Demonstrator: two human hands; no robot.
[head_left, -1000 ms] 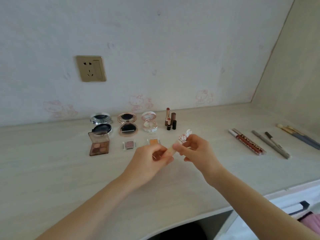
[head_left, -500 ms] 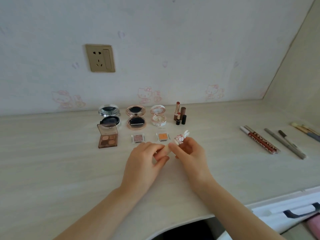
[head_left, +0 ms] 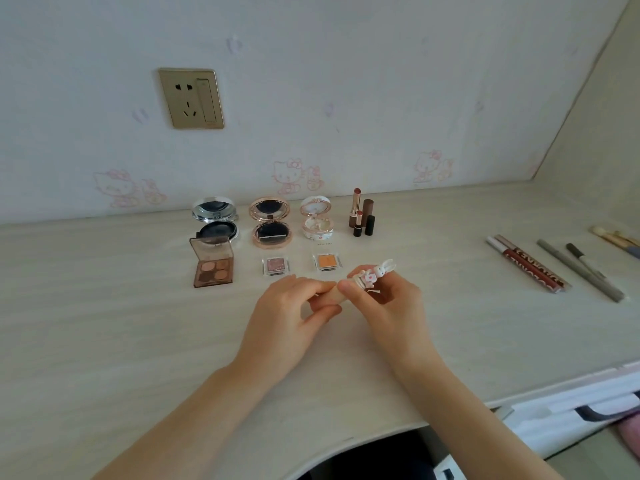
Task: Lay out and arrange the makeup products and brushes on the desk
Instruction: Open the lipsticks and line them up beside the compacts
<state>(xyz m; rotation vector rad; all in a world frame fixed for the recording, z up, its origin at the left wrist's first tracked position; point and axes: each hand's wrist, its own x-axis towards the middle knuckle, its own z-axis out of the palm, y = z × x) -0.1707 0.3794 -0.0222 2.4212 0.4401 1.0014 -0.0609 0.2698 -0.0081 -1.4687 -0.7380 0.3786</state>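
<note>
Both hands hold one small tube with a white rabbit-shaped cap (head_left: 375,271) just above the desk (head_left: 104,341). My left hand (head_left: 291,317) pinches the tube's beige body; my right hand (head_left: 384,303) grips the rabbit cap end. Behind them stand three open round compacts: silver (head_left: 214,220), rose-gold (head_left: 270,221) and white (head_left: 317,218). A brown eyeshadow palette (head_left: 213,263), a pink single shadow (head_left: 275,265) and an orange single shadow (head_left: 326,262) lie in front of these. Open lipsticks (head_left: 362,216) stand to the right.
Two dark-red lip gloss tubes (head_left: 530,268), grey pencils (head_left: 581,271) and brushes (head_left: 616,239) lie at the desk's right. A wall socket (head_left: 191,98) sits above. The desk's front edge curves near my forearms; a white drawer with a handle (head_left: 588,410) is at lower right.
Both hands lowered the rabbit-capped tube toward the desk. The view tilted and shifted, so the layout sits differently in frame. The grips look unchanged.
</note>
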